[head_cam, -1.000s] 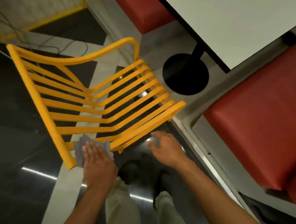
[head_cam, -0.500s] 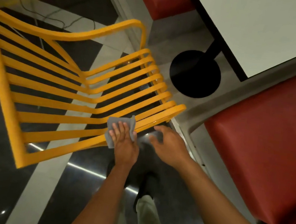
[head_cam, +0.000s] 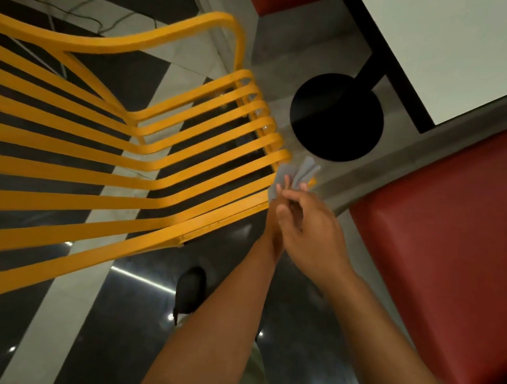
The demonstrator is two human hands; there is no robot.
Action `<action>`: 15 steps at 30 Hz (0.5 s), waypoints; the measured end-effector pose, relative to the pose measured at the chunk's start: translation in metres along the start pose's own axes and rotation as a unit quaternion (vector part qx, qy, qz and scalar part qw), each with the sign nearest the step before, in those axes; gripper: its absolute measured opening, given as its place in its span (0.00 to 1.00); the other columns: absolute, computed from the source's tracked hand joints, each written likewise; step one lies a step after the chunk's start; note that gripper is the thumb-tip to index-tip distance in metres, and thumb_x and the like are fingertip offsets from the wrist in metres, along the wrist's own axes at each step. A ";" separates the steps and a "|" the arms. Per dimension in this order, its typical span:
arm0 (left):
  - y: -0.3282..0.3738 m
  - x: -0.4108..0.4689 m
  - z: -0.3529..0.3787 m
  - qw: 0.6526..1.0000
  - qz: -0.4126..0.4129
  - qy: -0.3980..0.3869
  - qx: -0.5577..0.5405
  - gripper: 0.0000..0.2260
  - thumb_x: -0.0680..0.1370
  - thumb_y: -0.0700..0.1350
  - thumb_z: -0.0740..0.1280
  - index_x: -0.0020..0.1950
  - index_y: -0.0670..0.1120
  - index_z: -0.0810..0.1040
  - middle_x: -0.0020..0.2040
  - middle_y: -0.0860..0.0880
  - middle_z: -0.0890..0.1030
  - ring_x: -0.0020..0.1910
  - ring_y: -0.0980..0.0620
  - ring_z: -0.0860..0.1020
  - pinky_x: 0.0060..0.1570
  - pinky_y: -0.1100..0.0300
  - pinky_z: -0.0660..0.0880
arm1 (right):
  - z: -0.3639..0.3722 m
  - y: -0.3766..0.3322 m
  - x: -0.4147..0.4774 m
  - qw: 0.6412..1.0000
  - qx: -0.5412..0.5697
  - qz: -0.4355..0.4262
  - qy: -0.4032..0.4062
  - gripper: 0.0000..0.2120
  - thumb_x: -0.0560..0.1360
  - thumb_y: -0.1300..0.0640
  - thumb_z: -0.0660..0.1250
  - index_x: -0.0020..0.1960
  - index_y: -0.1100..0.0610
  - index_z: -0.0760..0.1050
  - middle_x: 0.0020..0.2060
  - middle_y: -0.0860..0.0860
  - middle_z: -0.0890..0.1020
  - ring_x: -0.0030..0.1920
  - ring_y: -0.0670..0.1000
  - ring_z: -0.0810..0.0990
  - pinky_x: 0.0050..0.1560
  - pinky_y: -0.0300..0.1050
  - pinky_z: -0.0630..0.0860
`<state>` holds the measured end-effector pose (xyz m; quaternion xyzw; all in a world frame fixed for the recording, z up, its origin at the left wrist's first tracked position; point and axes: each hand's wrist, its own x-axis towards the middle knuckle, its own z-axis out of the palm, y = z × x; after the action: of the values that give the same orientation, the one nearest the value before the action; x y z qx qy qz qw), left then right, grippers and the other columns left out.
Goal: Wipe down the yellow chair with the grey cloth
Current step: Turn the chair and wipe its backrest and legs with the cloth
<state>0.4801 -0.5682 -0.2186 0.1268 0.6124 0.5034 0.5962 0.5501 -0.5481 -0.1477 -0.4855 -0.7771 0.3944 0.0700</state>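
Note:
The yellow chair (head_cam: 142, 161), made of slats, fills the left and middle of the view, its seat's front edge pointing right. The grey cloth (head_cam: 306, 170) sticks up at the seat's front right corner, bunched above my fingers. My left hand (head_cam: 281, 191) grips it from below and is mostly hidden behind my right hand (head_cam: 314, 229). The right hand's fingers curl in onto the cloth's lower edge. The two hands touch each other just off the chair's edge.
A white table (head_cam: 467, 48) on a black post with a round black base (head_cam: 336, 119) stands to the upper right. Red padded benches (head_cam: 445, 262) lie at the right and top. My dark shoe (head_cam: 190, 291) rests on the glossy black-and-white floor below the chair.
My left hand slid the cloth rightward along the front slats, from the left corner to the right corner. My right hand came in and closed over it. The view moved nearer.

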 end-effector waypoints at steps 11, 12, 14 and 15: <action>0.044 -0.104 -0.124 0.953 0.002 0.290 0.089 0.27 0.81 0.66 0.57 0.72 0.51 0.74 0.64 0.46 0.79 0.60 0.47 0.78 0.55 0.50 0.77 | -0.016 0.000 -0.005 0.995 0.040 0.009 0.086 0.14 0.84 0.53 0.63 0.69 0.50 0.77 0.68 0.43 0.78 0.67 0.38 0.70 0.66 0.35 0.63; 0.035 -0.115 -0.144 0.938 0.005 0.316 0.141 0.31 0.79 0.68 0.56 0.74 0.50 0.72 0.64 0.45 0.78 0.59 0.48 0.77 0.54 0.50 0.75 | -0.015 0.001 -0.006 0.996 0.043 0.014 0.083 0.14 0.84 0.53 0.63 0.69 0.50 0.77 0.68 0.43 0.78 0.66 0.36 0.69 0.65 0.36 0.63; 0.014 -0.130 -0.169 0.913 0.009 0.321 0.251 0.35 0.78 0.72 0.53 0.77 0.52 0.68 0.65 0.42 0.77 0.60 0.44 0.78 0.53 0.49 0.76 | -0.013 0.005 -0.010 0.996 0.042 0.024 0.077 0.14 0.84 0.53 0.63 0.69 0.49 0.77 0.67 0.43 0.78 0.65 0.37 0.70 0.65 0.36 0.64; 0.002 -0.129 -0.177 0.902 0.004 0.310 0.301 0.36 0.78 0.73 0.52 0.79 0.55 0.64 0.70 0.40 0.75 0.65 0.40 0.76 0.57 0.45 0.77 | -0.011 0.007 -0.011 0.996 0.040 0.030 0.071 0.14 0.84 0.52 0.63 0.69 0.50 0.77 0.67 0.44 0.79 0.66 0.39 0.72 0.65 0.36 0.65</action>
<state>0.3608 -0.7469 -0.1783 0.1405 0.8881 0.3111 0.3078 0.5662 -0.5498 -0.1419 -0.5320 -0.7388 0.3917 0.1332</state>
